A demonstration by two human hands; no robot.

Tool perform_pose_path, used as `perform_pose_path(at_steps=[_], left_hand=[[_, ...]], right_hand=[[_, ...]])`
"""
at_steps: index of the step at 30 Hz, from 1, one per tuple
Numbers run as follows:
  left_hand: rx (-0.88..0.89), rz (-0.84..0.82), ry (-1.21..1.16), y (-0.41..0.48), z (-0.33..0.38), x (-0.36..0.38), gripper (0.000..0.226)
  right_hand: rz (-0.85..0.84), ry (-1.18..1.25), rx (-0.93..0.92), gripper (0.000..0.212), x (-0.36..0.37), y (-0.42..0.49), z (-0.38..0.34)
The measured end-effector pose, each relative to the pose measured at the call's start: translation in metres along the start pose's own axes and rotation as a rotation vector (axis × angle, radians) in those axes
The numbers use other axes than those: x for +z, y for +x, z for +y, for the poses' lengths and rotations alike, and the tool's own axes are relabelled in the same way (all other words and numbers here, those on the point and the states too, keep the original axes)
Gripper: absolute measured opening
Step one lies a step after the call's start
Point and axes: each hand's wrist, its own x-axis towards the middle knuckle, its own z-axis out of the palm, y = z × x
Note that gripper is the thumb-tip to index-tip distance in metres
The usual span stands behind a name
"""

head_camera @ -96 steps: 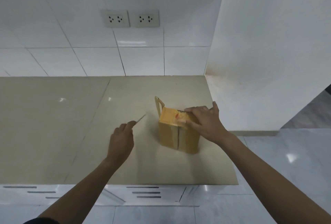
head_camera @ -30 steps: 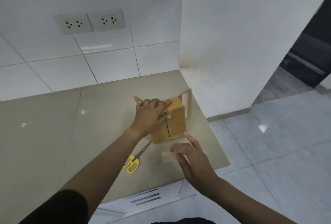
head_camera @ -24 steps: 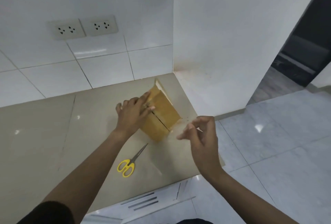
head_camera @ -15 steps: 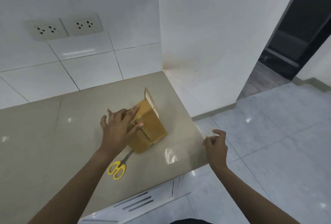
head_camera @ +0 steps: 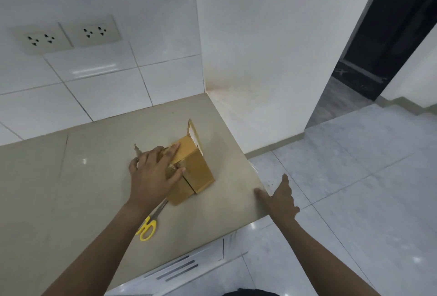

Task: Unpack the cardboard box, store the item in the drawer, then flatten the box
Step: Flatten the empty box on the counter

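A small brown cardboard box (head_camera: 197,172) stands on the beige counter (head_camera: 89,184) near its right end. One top flap (head_camera: 193,133) sticks up at the far side. My left hand (head_camera: 155,175) lies over the box's near top corner, fingers on the top and thumb on the front face. My right hand (head_camera: 280,197) rests palm down on the counter's right edge, fingers apart. A clear strip of tape (head_camera: 266,181) seems to lie at that edge by my fingertips. The box's contents are hidden.
Yellow-handled scissors (head_camera: 149,226) lie on the counter just below my left wrist. White drawer fronts (head_camera: 176,269) with dark slots run under the counter's front edge. A white wall column (head_camera: 260,59) rises right of the counter. Grey floor tiles lie beyond.
My right hand carried the peeled tape to the counter's right edge and now lies flat there, open. My left hand has stayed on the box, which turned slightly. The scissors were set down earlier.
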Motion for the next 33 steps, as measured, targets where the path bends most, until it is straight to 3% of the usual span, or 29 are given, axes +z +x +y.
perform_pose_path(at_steps=[3, 6, 9, 11, 13, 17, 20, 22, 24, 26, 30, 33], left_hand=[[-0.104, -0.05, -0.102, 0.004, 0.003, -0.002, 0.072], [-0.228, -0.065, -0.329, 0.01, 0.007, -0.002, 0.07], [-0.336, 0.02, -0.583, 0.008, 0.002, -0.003, 0.07], [-0.445, 0.052, -0.843, 0.0, -0.006, -0.003, 0.071], [-0.529, 0.034, -1.049, -0.014, -0.012, -0.001, 0.069], [-0.692, -0.202, -1.357, -0.051, -0.027, 0.016, 0.054], [-0.645, -0.337, -1.057, -0.07, -0.038, 0.025, 0.06], [-0.633, -0.24, -0.864, -0.077, -0.038, 0.03, 0.065], [-0.674, -0.073, -0.867, -0.081, -0.037, 0.034, 0.059], [-0.725, 0.069, -0.815, -0.08, -0.037, 0.037, 0.059], [-0.7, 0.138, -0.741, -0.073, -0.022, 0.04, 0.055], [-0.635, 0.17, -0.783, -0.066, -0.005, 0.037, 0.089]], right_hand=[[0.066, -0.328, -0.089, 0.124, 0.002, -0.006, -0.007], [0.1, -0.403, -0.374, 0.118, 0.012, -0.023, -0.034], [0.004, -0.02, -0.683, 0.082, 0.023, -0.047, -0.077], [-0.144, 0.344, -0.719, 0.067, 0.021, -0.059, -0.106], [-0.273, 0.552, -0.663, 0.065, 0.017, -0.062, -0.124], [-0.362, 0.586, -0.632, 0.074, 0.02, -0.06, -0.131], [-0.422, 0.475, -0.688, 0.07, 0.03, -0.065, -0.129], [-0.458, 0.412, -0.696, 0.07, 0.038, -0.071, -0.126], [-0.455, 0.391, -0.699, 0.068, 0.045, -0.079, -0.124], [-0.379, 0.374, -0.701, 0.066, 0.049, -0.085, -0.123], [-0.199, 0.311, -0.766, 0.082, 0.05, -0.092, -0.132], [-0.048, 0.216, -0.811, 0.108, 0.054, -0.102, -0.137]])
